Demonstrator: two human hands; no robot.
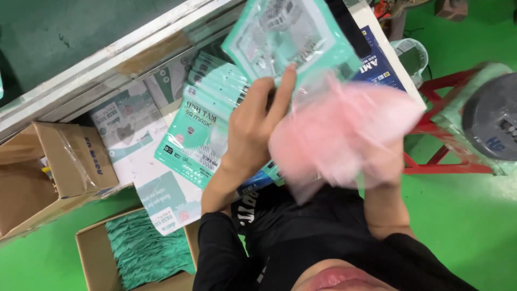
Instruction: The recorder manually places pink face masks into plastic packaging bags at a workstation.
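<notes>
Green floor (474,215) all round, with a white table (107,59) slanting across the top. At far left, an open cardboard box (48,172). Below it, a second box (91,253) packed with green masks (145,250). On the table, printed sheets and a fanned stack of teal pouches (199,134), lying flat and overlapping.

Next along, the left hand (253,129), raised above the table with fingers stretched straight. Pinching the lower edge of a single teal pouch (291,32) held up in the air. Long axis of that pouch running from the top of the view down toward the hands, tilted a little, with its near end facing the body. Whether that end is already gaping, hard to tell.

Just right of it, touching the pouch's lower corner, a blurred bundle of pink masks (344,129). Long side lying roughly across the view, left tip aimed at the pouch. Right hand (385,161) mostly hidden behind the bundle, apparently closed around it from below.

Judged from this: bagging in hand, bundle brought to the pouch but not yet inside. Next move calls for spreading the near end and turning the bundle end-on, in line with the pouch's long axis.

Farther right, a red stool (436,129) and a blurred grey disc (493,121).
</notes>
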